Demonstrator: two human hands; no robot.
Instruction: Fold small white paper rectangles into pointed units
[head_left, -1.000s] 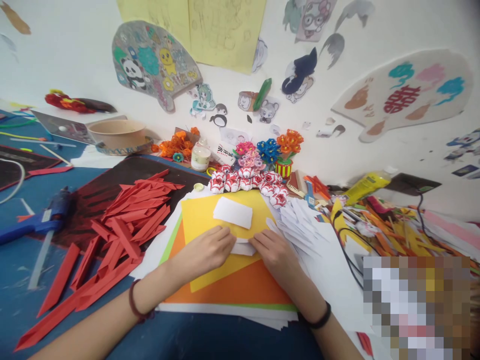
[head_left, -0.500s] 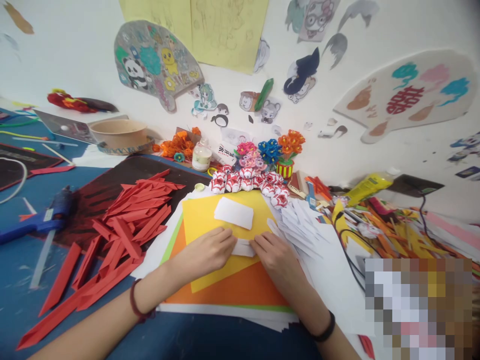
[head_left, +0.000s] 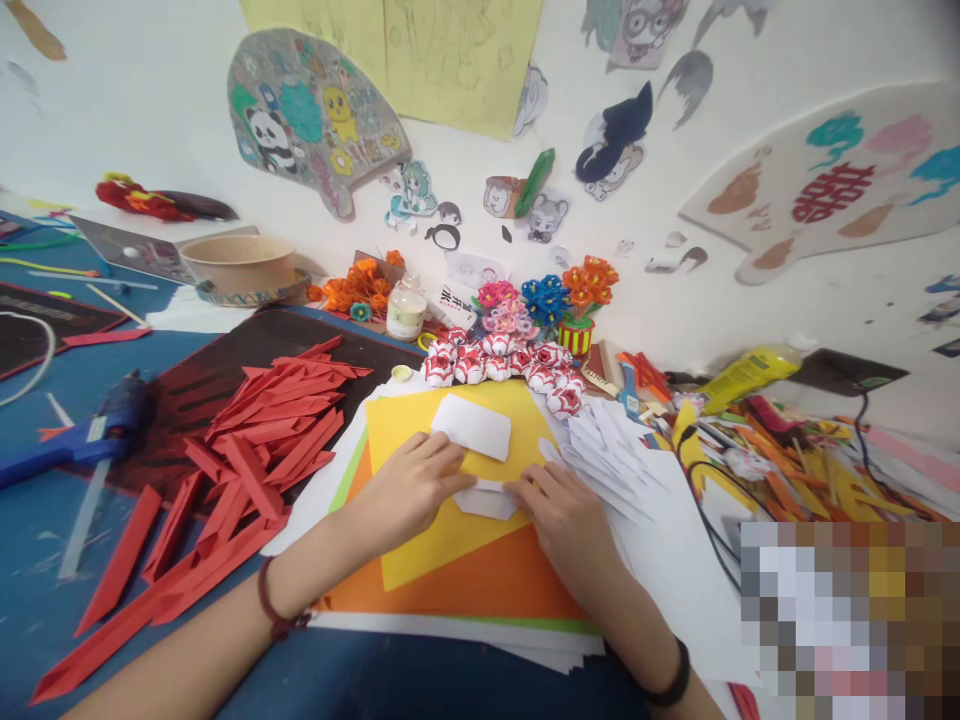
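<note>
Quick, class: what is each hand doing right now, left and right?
Left hand: fingers pressing down on the small white folded paper, on the yellow sheet.
Right hand: fingertips holding the same paper's right edge.

**Around your work area**

To your left you have a heap of folded red paper strips (head_left: 255, 440) on a dark mat (head_left: 225, 365), with a blue glue gun (head_left: 71, 445) beside it. Further back you see a tan bowl (head_left: 238, 262), a small jar (head_left: 406, 308) and paper flowers (head_left: 544, 300). Your right holds folded white pieces (head_left: 611, 455) and a yellow tube (head_left: 742, 375).
</note>
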